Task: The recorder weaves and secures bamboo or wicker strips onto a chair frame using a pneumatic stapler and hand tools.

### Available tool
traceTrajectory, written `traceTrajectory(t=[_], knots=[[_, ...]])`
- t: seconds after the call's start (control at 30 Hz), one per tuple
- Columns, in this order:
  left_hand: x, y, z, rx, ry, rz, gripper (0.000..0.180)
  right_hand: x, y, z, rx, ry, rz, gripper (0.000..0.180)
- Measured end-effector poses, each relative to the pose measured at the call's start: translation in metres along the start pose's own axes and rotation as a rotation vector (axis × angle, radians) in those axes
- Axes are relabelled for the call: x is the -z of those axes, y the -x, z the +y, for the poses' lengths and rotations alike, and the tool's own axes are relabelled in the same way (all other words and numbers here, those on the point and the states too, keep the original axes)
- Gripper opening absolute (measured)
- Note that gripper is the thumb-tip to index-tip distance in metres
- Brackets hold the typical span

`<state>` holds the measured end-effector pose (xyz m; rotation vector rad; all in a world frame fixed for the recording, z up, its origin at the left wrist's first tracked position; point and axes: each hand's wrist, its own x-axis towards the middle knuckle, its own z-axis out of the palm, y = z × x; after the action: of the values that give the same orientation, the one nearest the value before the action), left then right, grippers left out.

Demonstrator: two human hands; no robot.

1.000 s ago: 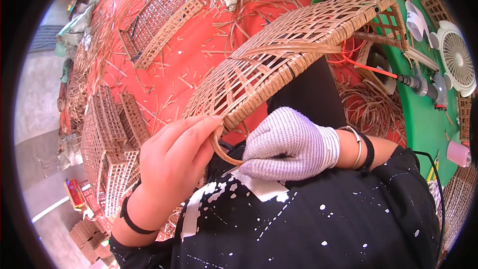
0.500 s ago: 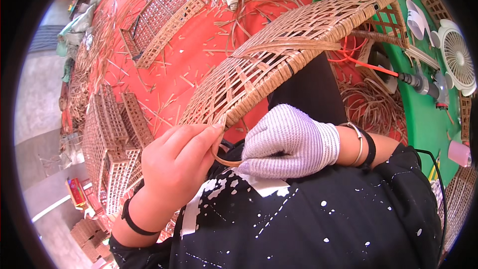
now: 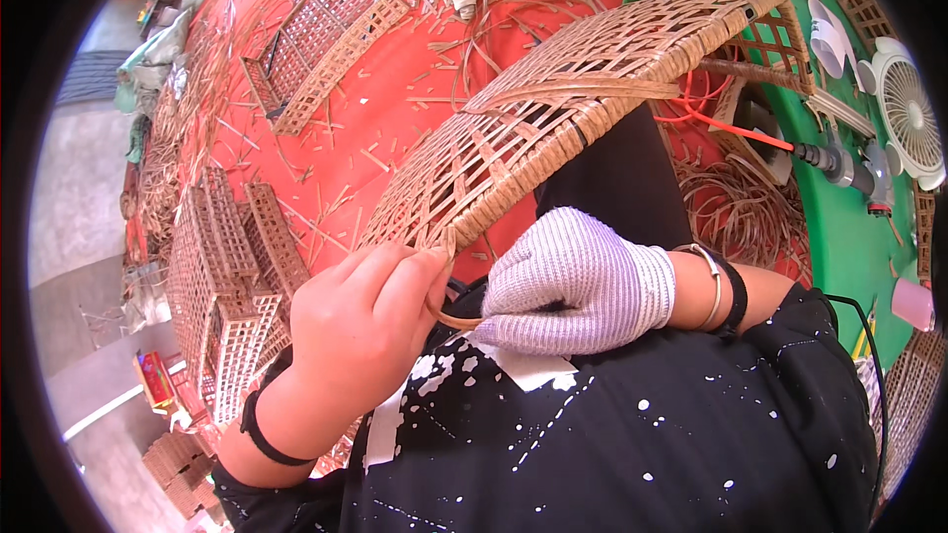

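Observation:
A woven rattan basket (image 3: 538, 123) leans across my lap, its strip-wrapped edge running from lower left to upper right. My bare left hand (image 3: 370, 321) pinches the near corner of that edge, fingers closed over it. From this corner a thin rattan strip (image 3: 454, 322) curves to my right hand (image 3: 568, 286), which wears a pale ribbed glove and is closed in a fist on the strip. A bundle of loose flat strips (image 3: 583, 90) lies across the basket's panel and edge. My fingertips partly hide the corner.
At the left stand stacked woven lattice pieces (image 3: 222, 276); another lattice basket (image 3: 321, 44) lies on the red floor covering (image 3: 395, 69) among scattered strip scraps. On the right, a green table (image 3: 839, 227) carries a white fan (image 3: 904, 114) and an air tool (image 3: 844, 170) with an orange hose. Coiled strips (image 3: 741, 207) lie beside it.
My left hand has shifted slightly to the right along the corner. My right fist stays almost still on the strip, and the basket has barely moved.

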<state>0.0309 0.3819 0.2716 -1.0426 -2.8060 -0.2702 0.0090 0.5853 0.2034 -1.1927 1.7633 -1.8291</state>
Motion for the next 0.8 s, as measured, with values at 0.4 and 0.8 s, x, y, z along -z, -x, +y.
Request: traceTrajectory(t=[0.4, 0.8], knots=[[0.006, -0.01, -0.001, 0.112, 0.102, -0.093, 0.015, -0.001, 0.002, 0.003, -0.007, -0.015, 0.03, 0.023], [0.015, -0.019, -0.012, 0.176, 0.17, -0.222, 0.017, -0.004, -0.001, 0.001, 0.003, -0.044, 0.066, 0.017]])
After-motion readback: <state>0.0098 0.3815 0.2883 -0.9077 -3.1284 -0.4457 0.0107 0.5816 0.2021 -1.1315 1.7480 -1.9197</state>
